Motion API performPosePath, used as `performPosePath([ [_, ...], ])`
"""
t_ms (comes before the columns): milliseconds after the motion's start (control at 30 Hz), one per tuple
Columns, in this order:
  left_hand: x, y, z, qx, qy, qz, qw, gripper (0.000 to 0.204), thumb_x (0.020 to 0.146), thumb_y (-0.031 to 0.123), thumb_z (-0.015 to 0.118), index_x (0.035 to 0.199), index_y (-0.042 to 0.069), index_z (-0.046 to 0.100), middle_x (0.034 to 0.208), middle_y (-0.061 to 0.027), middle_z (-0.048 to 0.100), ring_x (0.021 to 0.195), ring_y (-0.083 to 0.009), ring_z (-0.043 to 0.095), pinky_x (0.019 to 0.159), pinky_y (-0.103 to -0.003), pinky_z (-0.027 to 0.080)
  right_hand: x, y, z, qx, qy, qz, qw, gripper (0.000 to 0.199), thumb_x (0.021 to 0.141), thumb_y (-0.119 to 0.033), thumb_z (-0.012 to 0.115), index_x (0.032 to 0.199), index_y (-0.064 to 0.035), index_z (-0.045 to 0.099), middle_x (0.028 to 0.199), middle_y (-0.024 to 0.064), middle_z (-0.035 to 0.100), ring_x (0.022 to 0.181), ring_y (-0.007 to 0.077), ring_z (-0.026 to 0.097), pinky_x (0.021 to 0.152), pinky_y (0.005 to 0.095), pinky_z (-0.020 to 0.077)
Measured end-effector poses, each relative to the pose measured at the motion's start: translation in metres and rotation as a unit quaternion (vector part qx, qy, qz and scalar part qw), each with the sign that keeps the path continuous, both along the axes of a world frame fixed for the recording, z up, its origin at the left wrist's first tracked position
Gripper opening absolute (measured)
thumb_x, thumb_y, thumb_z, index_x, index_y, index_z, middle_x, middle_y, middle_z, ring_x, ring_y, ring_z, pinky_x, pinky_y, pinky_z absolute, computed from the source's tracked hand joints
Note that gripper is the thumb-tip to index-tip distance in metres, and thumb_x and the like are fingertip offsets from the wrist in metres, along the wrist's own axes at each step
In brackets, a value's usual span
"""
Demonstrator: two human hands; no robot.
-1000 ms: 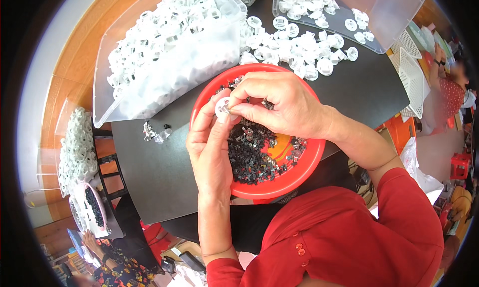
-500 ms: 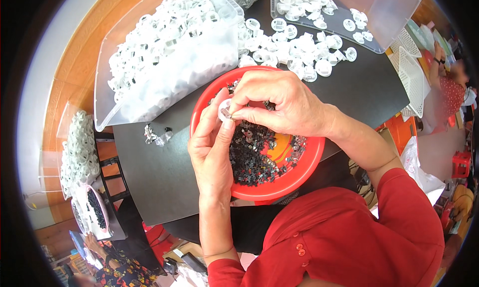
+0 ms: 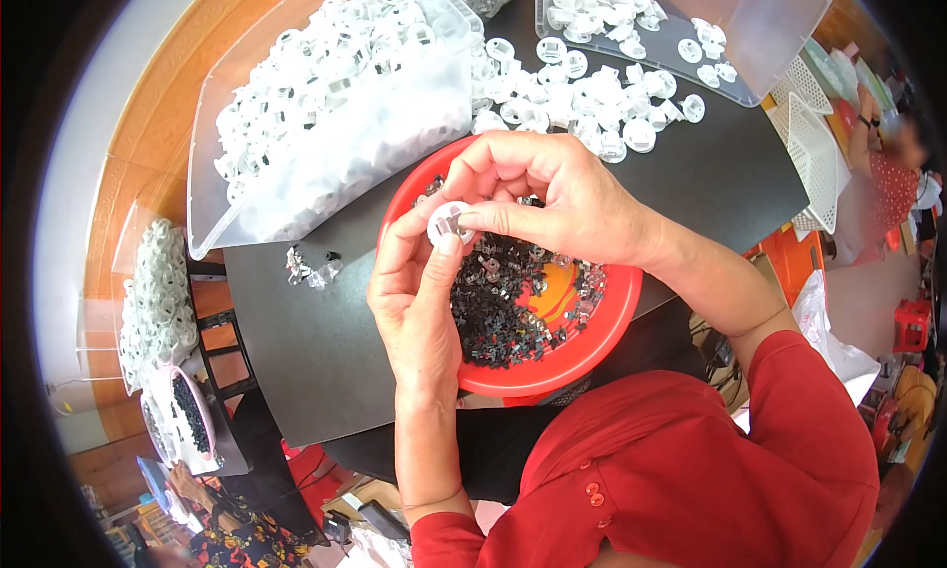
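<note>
Over a red plastic basin (image 3: 619, 321), a round white plastic piece (image 3: 449, 224) with a slotted middle is gripped between the thumb and fingers of my left hand (image 3: 414, 272). My right hand (image 3: 557, 193) has its thumb pressed on the face of the same piece, its fingers curled behind. Any small part under that thumb is too small to make out. Many tiny black and metallic parts (image 3: 493, 321) lie in the basin, whose yellow-orange patterned bottom shows at the right. Just beyond the basin, a pile of similar white round pieces (image 3: 612, 109) lies loose on the dark table (image 3: 326, 371).
A large clear bin (image 3: 212, 223) full of white pieces stands at the left back. A second clear bin (image 3: 750, 35) lies at the far right with more inside. White baskets (image 3: 814, 163) stand at the table's right edge. Other people sit at the lower left and far right.
My right thumb has moved from pinching at the piece's edge to pressing on its face. The white piece has turned to show more of its round front.
</note>
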State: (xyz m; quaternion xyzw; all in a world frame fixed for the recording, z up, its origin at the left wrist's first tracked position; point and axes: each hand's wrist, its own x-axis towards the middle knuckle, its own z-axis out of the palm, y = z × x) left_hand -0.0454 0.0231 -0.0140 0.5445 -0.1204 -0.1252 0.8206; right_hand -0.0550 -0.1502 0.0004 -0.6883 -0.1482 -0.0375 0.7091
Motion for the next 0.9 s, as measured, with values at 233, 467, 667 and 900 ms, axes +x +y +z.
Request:
performPosePath([
  [233, -0.001, 0.003, -0.003, 0.001, -0.015, 0.0, 1.0, 0.025, 0.09, 0.001, 0.062, 0.115, 0.002, 0.061, 0.111, -0.0054, 0.062, 0.103, -0.0124, 0.058, 0.091, -0.029, 0.048, -0.003, 0.005, -0.002, -0.025, -0.032, -0.008, 0.999, 0.01, 0.089, -0.002, 0.064, 0.098, -0.0012, 0.06, 0.092, 0.0024, 0.064, 0.081, 0.0055, 0.061, 0.064, 0.0202, 0.046],
  [467, 0.001, 0.001, 0.0, -0.031, 0.035, 0.001, 0.999, 0.022, 0.091, 0.007, 0.06, 0.112, 0.001, 0.06, 0.107, -0.0067, 0.063, 0.098, -0.0129, 0.059, 0.088, -0.029, 0.047, -0.003, 0.008, -0.005, -0.045, -0.1, -0.045, 0.993, 0.013, 0.084, -0.003, 0.066, 0.096, -0.0007, 0.059, 0.086, 0.0066, 0.067, 0.077, 0.0137, 0.066, 0.068, 0.0271, 0.053],
  [667, 0.003, 0.008, -0.006, -0.046, 0.026, -0.036, 0.998, 0.028, 0.091, 0.006, 0.058, 0.119, 0.0, 0.058, 0.108, -0.0073, 0.063, 0.095, -0.0133, 0.06, 0.085, -0.029, 0.049, -0.003, 0.011, -0.01, -0.089, -0.161, -0.053, 0.981, 0.011, 0.085, 0.0, 0.062, 0.096, -0.0015, 0.058, 0.084, 0.0076, 0.066, 0.078, 0.0181, 0.067, 0.068, 0.0283, 0.0535],
  [900, 0.0, 0.003, -0.002, -0.017, 0.032, 0.0, 0.999, 0.034, 0.093, 0.007, 0.058, 0.125, 0.0, 0.056, 0.116, -0.0091, 0.063, 0.099, -0.0136, 0.061, 0.084, -0.028, 0.05, -0.003, 0.011, -0.009, -0.067, -0.18, -0.06, 0.979, 0.012, 0.085, 0.0, 0.062, 0.096, -0.0014, 0.057, 0.083, 0.0075, 0.066, 0.076, 0.019, 0.067, 0.066, 0.0288, 0.0529],
])
